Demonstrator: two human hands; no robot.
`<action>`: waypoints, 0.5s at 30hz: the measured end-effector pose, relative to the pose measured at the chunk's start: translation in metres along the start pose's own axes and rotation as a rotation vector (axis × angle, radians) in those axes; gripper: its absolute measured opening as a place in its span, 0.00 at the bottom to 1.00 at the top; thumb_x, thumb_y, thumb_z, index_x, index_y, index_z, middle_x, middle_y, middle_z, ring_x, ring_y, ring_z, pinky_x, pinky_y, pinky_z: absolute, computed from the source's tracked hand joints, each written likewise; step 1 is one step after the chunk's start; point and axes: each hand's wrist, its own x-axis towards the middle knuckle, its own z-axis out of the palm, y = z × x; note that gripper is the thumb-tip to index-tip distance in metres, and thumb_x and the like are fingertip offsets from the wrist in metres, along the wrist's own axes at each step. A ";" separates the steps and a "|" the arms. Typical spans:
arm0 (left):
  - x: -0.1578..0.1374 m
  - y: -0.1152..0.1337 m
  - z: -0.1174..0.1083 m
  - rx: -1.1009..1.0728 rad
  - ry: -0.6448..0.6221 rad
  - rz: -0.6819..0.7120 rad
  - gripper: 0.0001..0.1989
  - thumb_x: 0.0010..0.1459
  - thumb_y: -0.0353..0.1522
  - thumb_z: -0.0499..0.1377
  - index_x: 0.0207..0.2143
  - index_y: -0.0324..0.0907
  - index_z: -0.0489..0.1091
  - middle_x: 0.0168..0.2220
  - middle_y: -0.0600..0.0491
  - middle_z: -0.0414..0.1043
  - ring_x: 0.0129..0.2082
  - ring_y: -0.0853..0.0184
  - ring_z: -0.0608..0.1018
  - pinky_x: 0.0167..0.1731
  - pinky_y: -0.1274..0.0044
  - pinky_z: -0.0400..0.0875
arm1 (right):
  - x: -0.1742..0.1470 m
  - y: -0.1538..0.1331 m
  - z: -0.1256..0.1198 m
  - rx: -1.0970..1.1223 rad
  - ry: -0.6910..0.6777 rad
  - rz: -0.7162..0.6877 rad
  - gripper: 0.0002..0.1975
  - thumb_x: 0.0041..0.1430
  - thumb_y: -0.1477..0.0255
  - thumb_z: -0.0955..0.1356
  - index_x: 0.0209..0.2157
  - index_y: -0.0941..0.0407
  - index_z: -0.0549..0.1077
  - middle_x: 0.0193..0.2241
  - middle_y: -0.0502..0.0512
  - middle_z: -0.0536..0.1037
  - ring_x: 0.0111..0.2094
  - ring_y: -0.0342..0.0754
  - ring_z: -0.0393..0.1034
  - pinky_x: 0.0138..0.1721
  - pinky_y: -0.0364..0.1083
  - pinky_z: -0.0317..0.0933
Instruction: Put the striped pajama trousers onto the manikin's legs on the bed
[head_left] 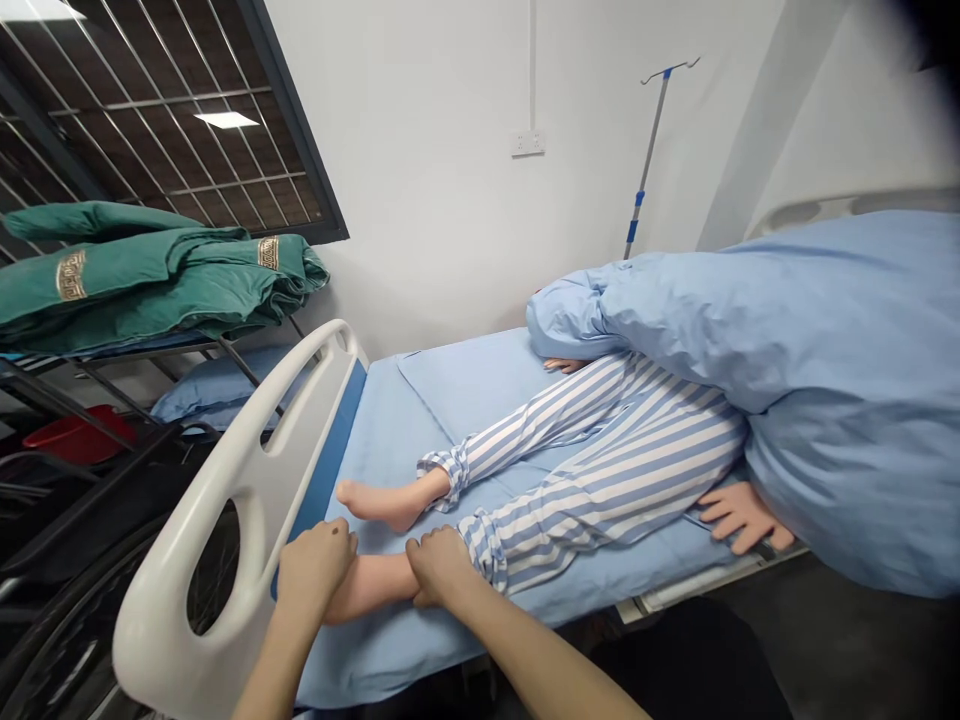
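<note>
A manikin with smooth skin lies on the bed in blue-and-white striped trousers. Its near lower leg shows bare below the rolled cuff. My left hand is closed around the foot of that leg and hides most of it. Just below the trouser cuff, my right hand grips the shin from above, its thumb on the near side. The manikin's other foot rests on the sheet beyond my hands, untouched.
A white footboard stands close to my left hand. A blue quilt covers the manikin's upper body, with one manikin hand sticking out. Behind are an IV pole, folded green bedding and a wheelchair wheel.
</note>
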 end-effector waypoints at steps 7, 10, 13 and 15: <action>-0.032 0.011 0.009 -0.090 0.262 -0.136 0.19 0.55 0.37 0.41 0.24 0.42 0.67 0.26 0.50 0.71 0.27 0.65 0.71 0.25 0.76 0.55 | -0.003 -0.001 -0.003 -0.021 0.002 0.004 0.28 0.32 0.59 0.70 0.36 0.60 0.65 0.30 0.62 0.74 0.30 0.54 0.69 0.31 0.50 0.60; -0.044 0.013 0.016 -0.122 0.396 -0.128 0.16 0.55 0.35 0.42 0.27 0.41 0.67 0.31 0.50 0.70 0.31 0.66 0.70 0.28 0.77 0.56 | -0.004 -0.001 -0.005 -0.033 0.007 -0.002 0.27 0.33 0.59 0.70 0.36 0.60 0.65 0.30 0.61 0.74 0.30 0.53 0.69 0.31 0.50 0.60; -0.053 0.015 0.020 -0.177 0.473 -0.112 0.15 0.55 0.35 0.43 0.30 0.40 0.67 0.36 0.48 0.69 0.34 0.64 0.68 0.31 0.76 0.57 | -0.004 -0.001 -0.006 -0.032 0.014 -0.008 0.27 0.32 0.59 0.69 0.36 0.60 0.65 0.29 0.61 0.74 0.30 0.53 0.69 0.31 0.50 0.60; -0.054 0.015 0.022 -0.258 0.474 -0.121 0.14 0.55 0.35 0.43 0.30 0.40 0.67 0.37 0.47 0.68 0.35 0.63 0.67 0.33 0.74 0.57 | -0.004 -0.001 -0.006 -0.031 0.004 -0.008 0.28 0.32 0.59 0.69 0.37 0.60 0.65 0.30 0.61 0.74 0.30 0.54 0.69 0.31 0.50 0.60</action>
